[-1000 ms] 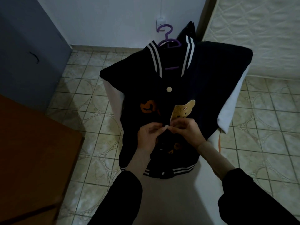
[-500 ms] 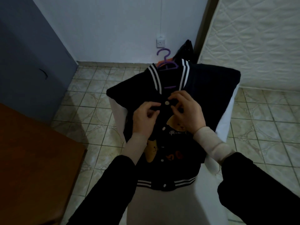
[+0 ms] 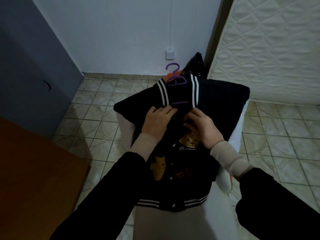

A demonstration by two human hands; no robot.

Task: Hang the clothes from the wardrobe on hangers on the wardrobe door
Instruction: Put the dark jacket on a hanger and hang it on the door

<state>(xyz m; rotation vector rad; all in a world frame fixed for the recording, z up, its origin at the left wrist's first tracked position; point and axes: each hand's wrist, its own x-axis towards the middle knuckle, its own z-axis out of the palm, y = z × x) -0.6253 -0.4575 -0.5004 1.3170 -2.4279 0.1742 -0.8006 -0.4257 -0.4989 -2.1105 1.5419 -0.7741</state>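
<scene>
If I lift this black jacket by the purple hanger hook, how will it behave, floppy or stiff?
Probably floppy: the jacket lies draped over the white surface, its sleeves sagging off the edges. It likely has some weight, since the cloth looks thick with ribbed bands. The hanger sits inside the collar while both hands, left hand and right hand, work near the top button, so it may hold.

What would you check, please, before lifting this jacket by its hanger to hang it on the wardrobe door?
1. Purple hanger sits inside the jacket collar, hook free: ok.
2. Top button fastened: cannot tell, left hand and right hand cover it.
3. Lower buttons closed: ok.
4. Jacket shoulders seated on the hanger arms: cannot tell, hidden by fabric.
5. A hand on the hook: not ok, both at the placket.
</scene>
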